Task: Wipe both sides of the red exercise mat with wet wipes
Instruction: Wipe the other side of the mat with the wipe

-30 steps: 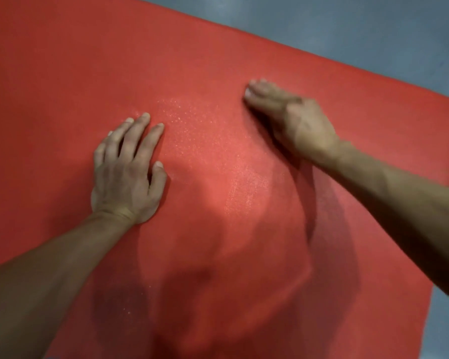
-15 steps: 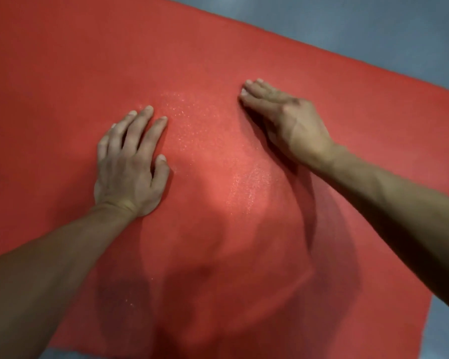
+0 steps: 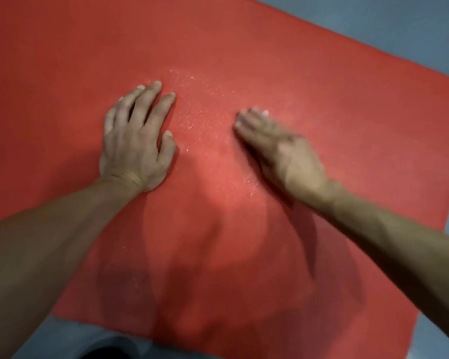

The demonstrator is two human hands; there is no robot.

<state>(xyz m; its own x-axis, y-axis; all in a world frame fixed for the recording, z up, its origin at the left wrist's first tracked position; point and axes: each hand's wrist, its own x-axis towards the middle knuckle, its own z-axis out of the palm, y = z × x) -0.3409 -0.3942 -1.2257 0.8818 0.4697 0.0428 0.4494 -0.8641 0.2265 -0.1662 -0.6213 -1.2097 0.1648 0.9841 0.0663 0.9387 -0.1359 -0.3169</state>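
Two hands, both yours, flat on one red exercise mat [image 3: 309, 73], which lies spread on the grey floor [image 3: 399, 22]. Left hand [image 3: 135, 141]: fingers straight, slightly fanned, palm down, likely pinning the mat. Right hand [image 3: 283, 149]: blurred, fingers extended, pressing what seems a white wet wipe [image 3: 265, 113] at the fingertips. Damp speckles glint between the hands.

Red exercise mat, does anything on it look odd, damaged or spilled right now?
No damage shows on the red foam exercise mat. The one thing that stands out is a patch of fine glistening specks, probably moisture, between the flat left hand and the blurred right hand. A sliver of white shows at the right fingertips.
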